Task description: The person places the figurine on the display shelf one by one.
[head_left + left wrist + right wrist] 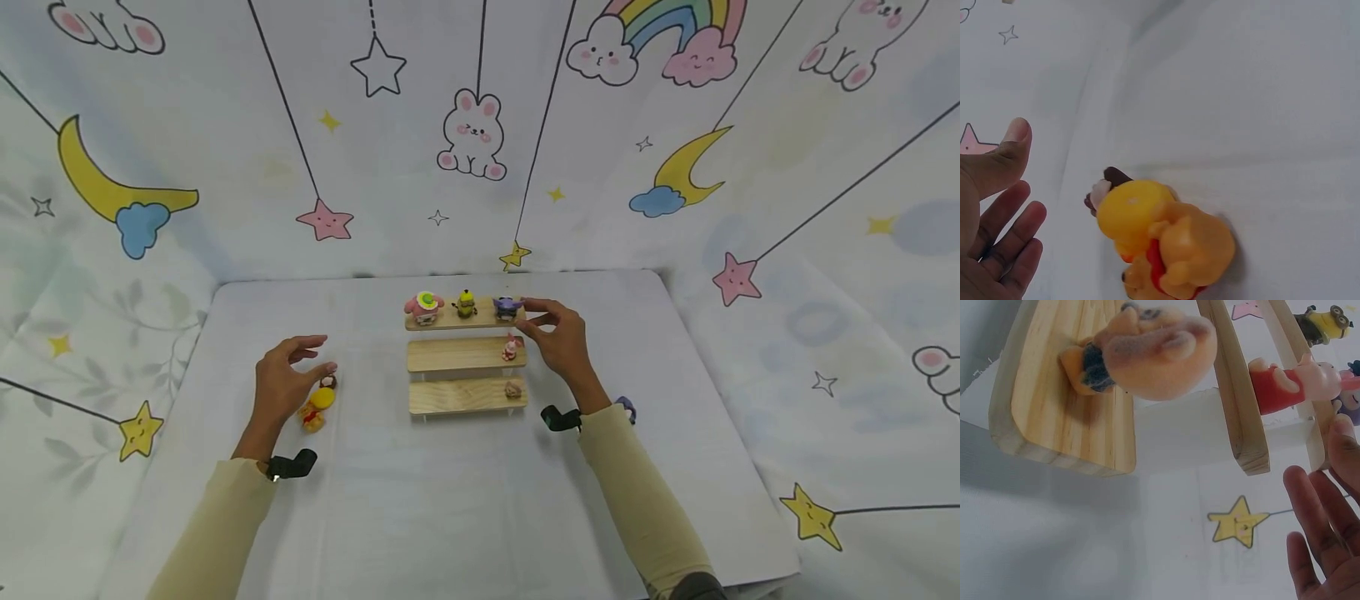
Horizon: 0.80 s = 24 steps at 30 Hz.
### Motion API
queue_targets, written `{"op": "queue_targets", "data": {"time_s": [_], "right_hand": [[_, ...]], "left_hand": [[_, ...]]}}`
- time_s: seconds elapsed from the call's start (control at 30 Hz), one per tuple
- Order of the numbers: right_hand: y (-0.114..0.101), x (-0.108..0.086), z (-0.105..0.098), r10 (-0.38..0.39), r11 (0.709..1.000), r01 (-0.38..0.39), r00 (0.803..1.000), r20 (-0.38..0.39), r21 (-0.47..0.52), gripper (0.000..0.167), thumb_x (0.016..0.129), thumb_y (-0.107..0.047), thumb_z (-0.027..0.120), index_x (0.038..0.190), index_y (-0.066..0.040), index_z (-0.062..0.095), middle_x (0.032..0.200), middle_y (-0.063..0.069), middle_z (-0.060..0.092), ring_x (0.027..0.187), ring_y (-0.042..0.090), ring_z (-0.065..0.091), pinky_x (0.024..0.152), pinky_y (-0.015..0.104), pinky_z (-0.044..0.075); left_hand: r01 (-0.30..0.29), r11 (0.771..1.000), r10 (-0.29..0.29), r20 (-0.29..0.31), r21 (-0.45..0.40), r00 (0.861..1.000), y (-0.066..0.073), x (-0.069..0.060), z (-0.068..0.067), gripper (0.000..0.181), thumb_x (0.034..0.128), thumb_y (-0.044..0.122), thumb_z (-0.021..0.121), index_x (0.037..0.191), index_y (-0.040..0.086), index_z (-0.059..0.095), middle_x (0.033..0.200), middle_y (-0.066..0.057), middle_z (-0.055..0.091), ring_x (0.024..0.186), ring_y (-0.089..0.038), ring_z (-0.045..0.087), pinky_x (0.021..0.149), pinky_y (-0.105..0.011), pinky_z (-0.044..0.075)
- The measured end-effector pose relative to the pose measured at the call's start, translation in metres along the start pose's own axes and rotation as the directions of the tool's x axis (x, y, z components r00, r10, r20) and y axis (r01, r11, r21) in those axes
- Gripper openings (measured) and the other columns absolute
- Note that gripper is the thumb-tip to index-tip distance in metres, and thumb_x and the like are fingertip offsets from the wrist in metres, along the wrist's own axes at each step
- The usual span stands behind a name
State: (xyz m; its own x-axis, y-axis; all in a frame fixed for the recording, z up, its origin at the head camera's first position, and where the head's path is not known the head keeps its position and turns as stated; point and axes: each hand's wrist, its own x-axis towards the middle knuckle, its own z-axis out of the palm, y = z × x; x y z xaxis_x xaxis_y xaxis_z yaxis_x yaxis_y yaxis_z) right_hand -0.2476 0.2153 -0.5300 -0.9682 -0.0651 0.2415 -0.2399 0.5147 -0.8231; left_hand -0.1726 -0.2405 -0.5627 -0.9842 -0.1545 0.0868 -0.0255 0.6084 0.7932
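A three-tier wooden shelf (446, 356) holds small figures. On its top tier, my right hand (558, 337) pinches a purple figure (506, 308) between thumb and index finger; the right wrist view catches that hand (1329, 531) with the purple figure (1349, 403) partly cut off. A pink figure (424, 308) and a yellow-green one (465, 304) share that tier. My left hand (281, 383), fingers loosely bent and holding nothing, is over the table beside an orange bear figure (311, 417), a yellow figure (322, 398) and a dark-and-white one (328, 382).
The middle tier bears a red-and-pink figure (511, 347) at its right end, the bottom tier a brown one (513, 389). A bluish figure (626, 407) lies partly behind my right sleeve. Patterned cloth (405, 183) hangs behind the white table (375, 517).
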Motion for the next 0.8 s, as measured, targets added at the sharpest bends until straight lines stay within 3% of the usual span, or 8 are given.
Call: {"op": "queue_targets", "data": {"time_s": [0.3,0.53,0.8], "right_hand": [[-0.001,-0.001,0.0,0.002,1.0,-0.002,1.0,0.005,0.016,0.042,0.093,-0.03,0.083,0.133,-0.019,0.074,0.13,0.004,0.076,0.103,0.025,0.075,0.084,0.034,0.06],[-0.001,-0.001,0.0,0.0,1.0,0.0,1.0,0.004,0.017,0.043,0.093,-0.03,0.083,0.134,-0.018,0.074,0.131,0.004,0.076,0.104,0.025,0.075,0.077,0.02,0.056],[0.0,-0.001,0.0,-0.016,1.0,0.016,1.0,-0.007,0.005,0.042,0.093,-0.03,0.083,0.133,-0.02,0.075,0.13,0.004,0.076,0.102,0.025,0.076,0.077,0.026,0.057]], "left_hand": [[0.106,0.992,-0.111,0.065,0.07,0.992,-0.019,0.0,0.012,0.042,0.097,0.016,0.08,0.136,0.006,0.07,0.135,-0.023,0.066,0.124,-0.042,0.061,0.111,-0.06,0.048],[0.096,0.992,-0.103,0.092,0.083,0.99,-0.022,0.0,0.014,0.044,0.0957,0.019,0.082,0.137,0.006,0.07,0.133,-0.023,0.067,0.119,-0.04,0.06,0.106,-0.057,0.049],[0.101,0.983,-0.121,0.129,0.151,0.984,-0.023,-0.004,0.013,0.048,0.0954,0.028,0.083,0.137,0.009,0.07,0.131,-0.022,0.068,0.111,-0.037,0.064,0.091,-0.048,0.056]]}}
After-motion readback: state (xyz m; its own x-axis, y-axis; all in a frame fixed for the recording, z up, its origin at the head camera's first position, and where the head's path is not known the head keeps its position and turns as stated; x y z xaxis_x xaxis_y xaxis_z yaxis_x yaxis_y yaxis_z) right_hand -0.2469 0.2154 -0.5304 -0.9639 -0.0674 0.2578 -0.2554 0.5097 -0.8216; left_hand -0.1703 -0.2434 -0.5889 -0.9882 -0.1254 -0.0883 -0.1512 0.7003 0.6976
